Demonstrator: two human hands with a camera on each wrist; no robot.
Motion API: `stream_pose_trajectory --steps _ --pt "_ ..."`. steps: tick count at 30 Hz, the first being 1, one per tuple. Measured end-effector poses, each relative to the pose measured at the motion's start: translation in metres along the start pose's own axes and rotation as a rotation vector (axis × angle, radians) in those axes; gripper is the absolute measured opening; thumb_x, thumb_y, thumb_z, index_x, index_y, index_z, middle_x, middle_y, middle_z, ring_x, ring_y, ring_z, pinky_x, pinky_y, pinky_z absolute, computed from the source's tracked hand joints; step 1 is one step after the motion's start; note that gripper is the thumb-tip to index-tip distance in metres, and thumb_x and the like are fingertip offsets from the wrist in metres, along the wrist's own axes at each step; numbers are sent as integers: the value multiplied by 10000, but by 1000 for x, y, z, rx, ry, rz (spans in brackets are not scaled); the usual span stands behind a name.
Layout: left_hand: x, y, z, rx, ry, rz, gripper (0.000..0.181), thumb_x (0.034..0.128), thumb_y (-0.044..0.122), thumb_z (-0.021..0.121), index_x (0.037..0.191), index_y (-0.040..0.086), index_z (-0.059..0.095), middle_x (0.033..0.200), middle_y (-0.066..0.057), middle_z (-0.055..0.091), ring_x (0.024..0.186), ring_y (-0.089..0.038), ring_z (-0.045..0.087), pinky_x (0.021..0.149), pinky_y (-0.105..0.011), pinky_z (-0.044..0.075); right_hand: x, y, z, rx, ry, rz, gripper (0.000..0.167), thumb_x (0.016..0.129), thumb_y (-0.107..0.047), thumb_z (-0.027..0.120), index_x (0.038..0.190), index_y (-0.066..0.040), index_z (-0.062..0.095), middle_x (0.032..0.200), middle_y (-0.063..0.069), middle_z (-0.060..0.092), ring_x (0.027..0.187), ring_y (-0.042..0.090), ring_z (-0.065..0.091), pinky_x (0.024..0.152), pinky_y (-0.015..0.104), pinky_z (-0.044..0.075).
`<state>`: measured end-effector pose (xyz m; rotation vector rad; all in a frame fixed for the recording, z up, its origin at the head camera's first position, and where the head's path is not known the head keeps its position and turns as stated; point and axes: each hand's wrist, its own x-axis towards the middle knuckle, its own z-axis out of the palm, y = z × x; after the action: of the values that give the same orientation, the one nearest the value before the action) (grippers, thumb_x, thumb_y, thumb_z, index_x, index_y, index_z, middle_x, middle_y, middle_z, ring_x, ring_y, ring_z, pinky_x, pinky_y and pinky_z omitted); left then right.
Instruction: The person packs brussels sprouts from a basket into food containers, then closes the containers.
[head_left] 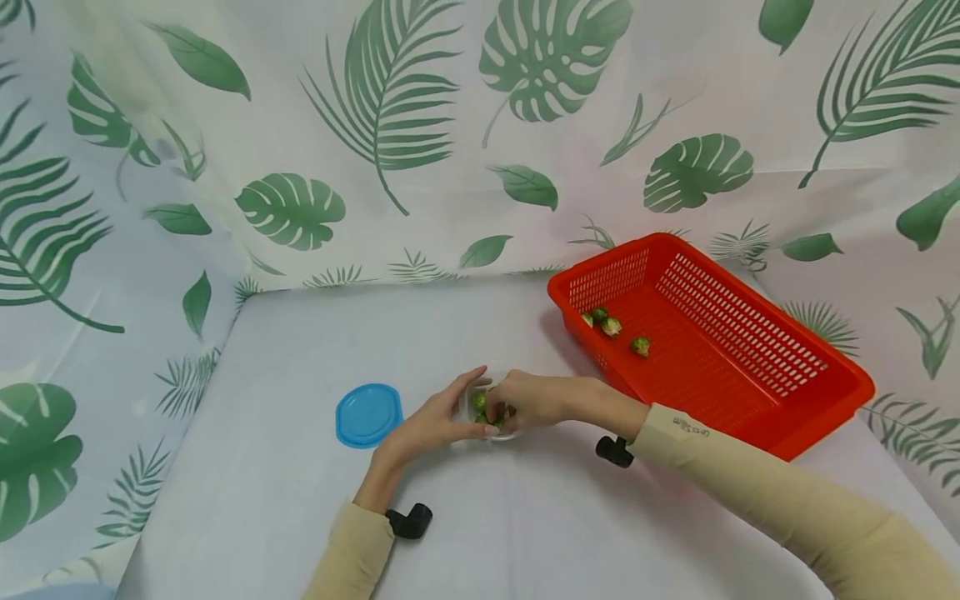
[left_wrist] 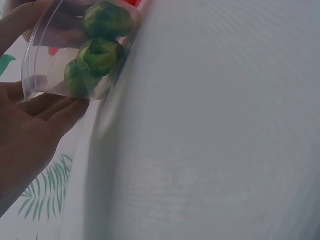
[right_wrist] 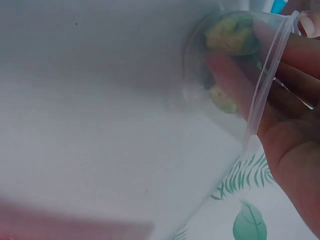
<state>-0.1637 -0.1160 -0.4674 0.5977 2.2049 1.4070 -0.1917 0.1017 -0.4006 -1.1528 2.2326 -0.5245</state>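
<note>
A clear plastic container stands on the white table with several green Brussels sprouts in it. My left hand holds the container from the left, thumb at the near side and fingers at the far side. From the right, my right hand reaches down through the container's rim. In the right wrist view its thumb and fingers lie inside, about one Brussels sprout, and seem to pinch it. The container's wall and my hands partly hide this grip.
A blue lid lies flat on the table, left of the container. At the right stands a red perforated basket, with several more sprouts in its left end. Leaf-patterned cloth walls the table's back and sides.
</note>
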Motion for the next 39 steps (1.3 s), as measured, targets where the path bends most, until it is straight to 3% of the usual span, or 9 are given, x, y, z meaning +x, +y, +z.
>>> stream_pose_trajectory --steps 8,15,22,31,36,39 --pt "-1 -1 -2 2 12 4 948 911 411 788 1656 268 220 1649 61 372 1587 -246 186 1241 -606 230 6 1 0 3 27 -18 91 900 -30 771 964 -92 755 918 -13 750 810 49 627 776 184 560" --pt "-3 -2 -1 -26 3 -4 945 913 389 790 1656 267 220 1650 61 367 1590 -231 172 1248 -610 203 11 -1 0 -7 -15 20 99 903 -32 762 927 -127 751 850 -52 719 758 44 578 727 177 530" --pt "-4 0 -5 -14 21 3 937 916 381 789 1655 260 226 1642 59 382 1587 -228 187 1247 -611 207 12 1 -1 -29 10 -15 73 920 -72 768 980 -112 758 893 -52 734 790 42 607 776 172 550" --pt "4 4 -7 -17 1 5 948 907 420 788 1655 284 221 1660 65 347 1585 -222 189 1240 -615 220 -2 1 -16 27 47 -8 133 938 -95 750 1070 -96 770 968 -27 751 860 86 664 824 224 587" --pt "0 1 -6 -7 8 -33 951 896 435 792 1652 283 237 1690 30 290 1589 -256 171 1231 -634 224 -8 0 -19 29 94 -70 160 953 -103 733 1107 -69 764 999 5 763 876 82 664 817 207 577" --pt "1 -2 -3 8 -8 -19 940 905 444 780 1653 272 238 1681 25 311 1587 -260 186 1231 -624 240 -17 0 -22 -6 134 -78 141 957 -99 716 1087 -75 765 982 -26 759 883 76 663 833 241 584"
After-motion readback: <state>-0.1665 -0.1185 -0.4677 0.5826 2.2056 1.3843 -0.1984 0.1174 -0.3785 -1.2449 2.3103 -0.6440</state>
